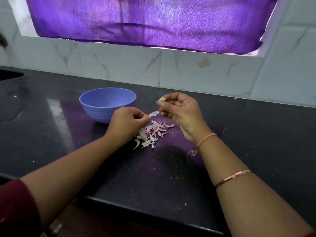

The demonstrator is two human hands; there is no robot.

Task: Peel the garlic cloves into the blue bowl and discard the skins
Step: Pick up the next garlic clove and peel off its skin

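Garlic clove (162, 100) pale, held aloft; skin strip (153, 113) hanging; skins pile (150, 132) beside upright blue bowl (95, 106).

One wide-angle view looks from your head, forward and down, at close range. Your left hand (127, 122) and right hand (181, 111) sit near frame centre. The purple curtain (150, 23) fills the upper frame beyond them.
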